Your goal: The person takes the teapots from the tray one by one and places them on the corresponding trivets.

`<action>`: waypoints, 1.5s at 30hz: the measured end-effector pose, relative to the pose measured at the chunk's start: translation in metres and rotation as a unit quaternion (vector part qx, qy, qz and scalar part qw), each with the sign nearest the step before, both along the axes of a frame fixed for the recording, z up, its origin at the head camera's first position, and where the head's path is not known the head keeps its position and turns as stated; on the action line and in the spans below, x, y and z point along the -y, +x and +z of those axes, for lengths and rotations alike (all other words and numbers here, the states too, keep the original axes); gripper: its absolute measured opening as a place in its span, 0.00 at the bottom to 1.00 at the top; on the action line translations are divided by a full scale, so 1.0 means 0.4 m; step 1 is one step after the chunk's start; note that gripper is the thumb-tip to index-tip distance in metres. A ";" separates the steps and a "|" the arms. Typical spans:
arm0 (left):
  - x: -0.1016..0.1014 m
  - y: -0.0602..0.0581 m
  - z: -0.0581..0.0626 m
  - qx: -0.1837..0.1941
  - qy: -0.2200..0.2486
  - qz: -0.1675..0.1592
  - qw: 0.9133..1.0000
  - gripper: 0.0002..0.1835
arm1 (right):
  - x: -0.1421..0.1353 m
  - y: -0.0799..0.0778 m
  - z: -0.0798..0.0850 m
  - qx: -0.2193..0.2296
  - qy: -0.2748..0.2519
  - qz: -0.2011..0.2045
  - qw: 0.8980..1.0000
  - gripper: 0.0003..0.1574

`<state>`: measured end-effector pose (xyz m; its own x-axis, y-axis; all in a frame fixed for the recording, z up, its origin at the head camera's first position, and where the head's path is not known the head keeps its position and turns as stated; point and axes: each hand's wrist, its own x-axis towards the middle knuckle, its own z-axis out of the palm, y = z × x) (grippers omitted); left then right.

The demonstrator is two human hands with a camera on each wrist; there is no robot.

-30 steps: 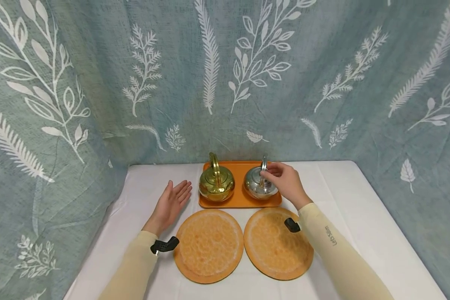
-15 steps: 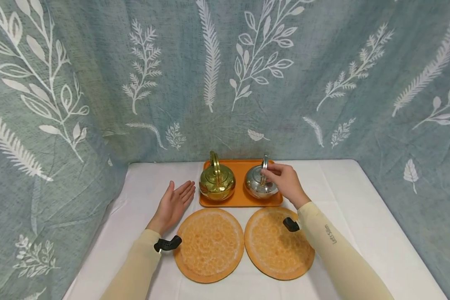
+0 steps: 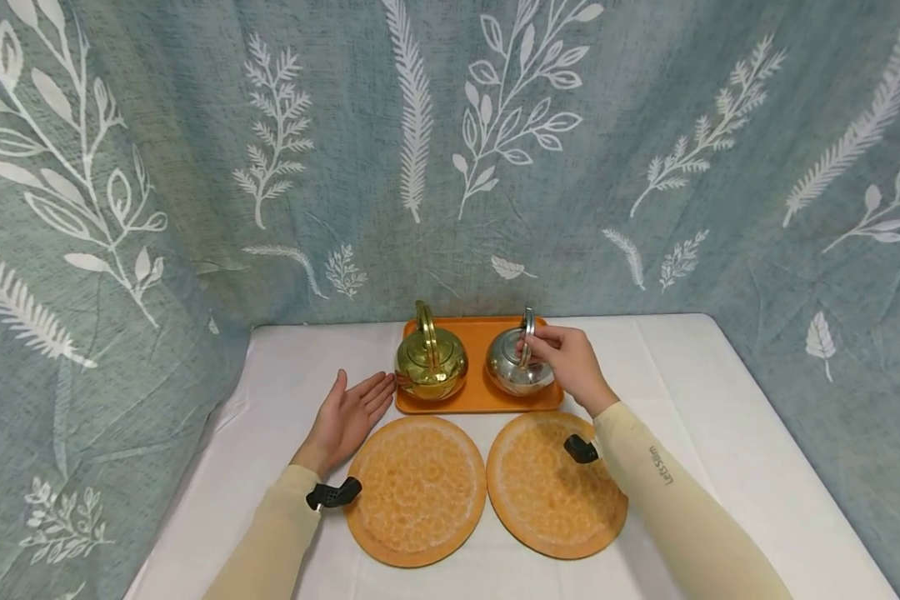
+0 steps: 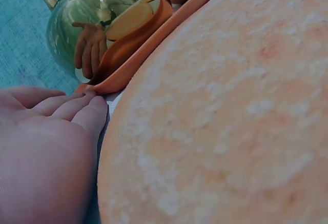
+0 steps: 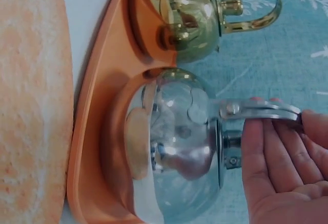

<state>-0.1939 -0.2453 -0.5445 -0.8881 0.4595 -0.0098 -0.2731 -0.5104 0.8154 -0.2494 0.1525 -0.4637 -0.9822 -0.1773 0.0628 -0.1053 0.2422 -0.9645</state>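
On an orange tray stand a gold teapot at the left and a silver teapot at the right, both upright. My right hand holds the silver teapot's arched handle, with fingers curled under it and the thumb on the other side. My left hand lies palm up with its fingers straight. Its fingertips are right at the tray's left edge, below the gold teapot. The gold teapot's curved side mirrors the left hand in the left wrist view.
Two round tan placemats lie side by side in front of the tray; the right placemat is under my right forearm's shadow. A white cloth covers the table. Blue-green curtains with white leaf prints close off the back and sides.
My left hand has moved right, its fingertips now at the tray's edge beside the gold teapot. The right hand stays on the silver teapot's handle, and both teapots remain on the tray.
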 end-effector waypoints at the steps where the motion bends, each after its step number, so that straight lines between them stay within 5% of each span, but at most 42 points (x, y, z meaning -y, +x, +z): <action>1: 0.002 -0.001 -0.003 -0.003 0.002 -0.004 1.000 0.51 | 0.001 -0.001 0.000 0.001 -0.008 0.000 1.000 0.19; 10: 0.014 -0.006 -0.018 -0.008 0.016 -0.028 0.999 0.52 | -0.001 -0.002 -0.005 0.009 -0.023 0.002 1.000 0.21; 29: 0.013 -0.008 -0.016 0.013 0.024 -0.011 1.000 0.52 | -0.030 0.016 0.008 -0.023 -0.018 0.003 1.000 0.20; 45: 0.014 -0.010 -0.017 0.004 0.016 -0.012 1.000 0.52 | -0.066 0.095 0.063 -0.063 0.004 0.016 0.998 0.18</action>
